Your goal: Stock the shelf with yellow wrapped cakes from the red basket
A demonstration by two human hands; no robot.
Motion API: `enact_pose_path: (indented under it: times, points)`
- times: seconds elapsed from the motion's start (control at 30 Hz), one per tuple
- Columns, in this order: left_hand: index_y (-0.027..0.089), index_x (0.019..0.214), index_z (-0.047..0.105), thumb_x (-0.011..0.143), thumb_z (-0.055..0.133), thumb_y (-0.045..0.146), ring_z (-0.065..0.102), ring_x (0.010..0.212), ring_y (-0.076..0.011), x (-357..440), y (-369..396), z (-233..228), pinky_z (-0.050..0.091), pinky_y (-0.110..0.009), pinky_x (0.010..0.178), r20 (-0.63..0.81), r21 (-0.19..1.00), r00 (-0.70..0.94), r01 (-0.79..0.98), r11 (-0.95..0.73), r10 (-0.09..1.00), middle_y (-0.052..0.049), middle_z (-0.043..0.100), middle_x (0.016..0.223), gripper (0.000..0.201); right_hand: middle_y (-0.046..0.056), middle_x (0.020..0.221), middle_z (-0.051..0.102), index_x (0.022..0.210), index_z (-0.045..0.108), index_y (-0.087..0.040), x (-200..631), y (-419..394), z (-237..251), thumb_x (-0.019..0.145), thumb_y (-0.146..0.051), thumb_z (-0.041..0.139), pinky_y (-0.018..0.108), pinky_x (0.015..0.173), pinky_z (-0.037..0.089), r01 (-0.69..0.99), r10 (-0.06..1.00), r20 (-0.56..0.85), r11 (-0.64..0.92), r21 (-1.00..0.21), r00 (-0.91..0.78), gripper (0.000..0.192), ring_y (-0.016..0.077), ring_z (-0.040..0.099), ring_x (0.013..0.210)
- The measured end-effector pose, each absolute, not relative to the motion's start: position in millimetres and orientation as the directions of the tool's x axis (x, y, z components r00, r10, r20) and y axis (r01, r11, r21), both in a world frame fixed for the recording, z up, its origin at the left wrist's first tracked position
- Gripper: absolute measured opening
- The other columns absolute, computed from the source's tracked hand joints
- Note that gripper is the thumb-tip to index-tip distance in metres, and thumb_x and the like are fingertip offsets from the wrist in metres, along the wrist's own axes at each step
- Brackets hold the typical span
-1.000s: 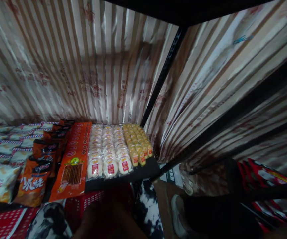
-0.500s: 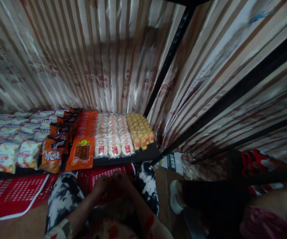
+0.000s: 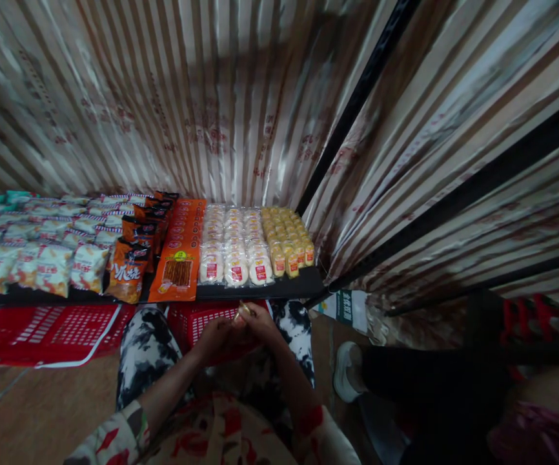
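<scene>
My left hand (image 3: 215, 334) and my right hand (image 3: 261, 323) meet in front of me, just below the shelf edge. Their fingers close together on a small pale packet (image 3: 243, 310), too dim and small to identify. Both hands hover over a red plastic basket (image 3: 193, 321) that sits between my knees in black-and-white trousers. Right above the hands, on the black shelf (image 3: 308, 284), lie rows of white round packets (image 3: 233, 248) and small yellow packets (image 3: 286, 242).
Further left on the shelf lie a long orange packet (image 3: 179, 258), orange-black bags (image 3: 132, 258) and pale snack bags (image 3: 37, 258). A flat red crate (image 3: 57, 326) lies at the left. Another person's white shoe (image 3: 346, 381) and dark leg stand at the right. Striped foil covers the walls.
The view has tilted down and shifted, so the shelf sits higher in the frame. My hands have come up out of the dark into view, joined over the red basket, with the pale packet now showing.
</scene>
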State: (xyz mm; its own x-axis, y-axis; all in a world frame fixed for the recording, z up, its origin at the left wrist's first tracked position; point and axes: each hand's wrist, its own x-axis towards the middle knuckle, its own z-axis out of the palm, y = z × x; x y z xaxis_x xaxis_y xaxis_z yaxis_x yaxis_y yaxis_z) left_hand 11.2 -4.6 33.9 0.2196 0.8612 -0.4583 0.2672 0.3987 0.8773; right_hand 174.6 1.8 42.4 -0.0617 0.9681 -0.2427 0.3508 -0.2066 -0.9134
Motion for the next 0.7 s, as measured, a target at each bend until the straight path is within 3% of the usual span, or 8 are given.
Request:
enact_pose_path:
  times: [0.27, 0.47, 0.7]
  points:
    - [0.017, 0.065, 0.055, 0.064, 0.057, 0.047, 0.053, 0.055, -0.0131, 10.4, -8.2, 53.6, 0.041, -0.024, 0.054, -0.428, 0.904, 0.281, 0.114, 0.413, 0.859, 0.002, 0.057, 0.058, 0.031, -0.002, 0.065, 0.057, 0.076, 0.059, -0.017, 178.0, 4.5, 67.6, 0.072, -0.051, 0.056, 0.024, 0.058, 0.041, 0.235, 0.961, -0.27, -0.249, -0.94, -0.064, 0.034, 0.0127, 0.051, 0.061]
    - [0.013, 0.073, 0.061, 0.059, 0.066, 0.048, 0.055, 0.059, -0.0124, 11.8, -3.3, 80.1, 0.041, -0.022, 0.055, -0.372, 0.923, 0.184, -0.031, 0.383, 0.91, 0.001, 0.06, 0.064, 0.038, -0.003, 0.064, 0.055, 0.076, 0.059, -0.018, 171.0, 2.3, 80.4, 0.07, -0.055, 0.058, 0.021, 0.049, 0.039, 0.092, 0.96, -0.276, -0.278, -0.956, 0.035, 0.038, 0.0117, 0.051, 0.057]
    - [0.014, 0.096, 0.056, 0.066, 0.071, 0.044, 0.064, 0.066, -0.0144, 16.6, -7.1, 107.6, 0.051, -0.025, 0.06, -0.396, 0.885, 0.158, -0.199, 0.422, 0.905, -0.005, 0.066, 0.085, 0.045, 0.001, 0.074, 0.062, 0.078, 0.058, -0.019, 155.2, -2.4, 91.1, 0.061, -0.059, 0.065, 0.024, 0.054, 0.049, -0.142, 0.927, -0.336, -0.314, -0.939, 0.167, 0.044, 0.0153, 0.06, 0.066]
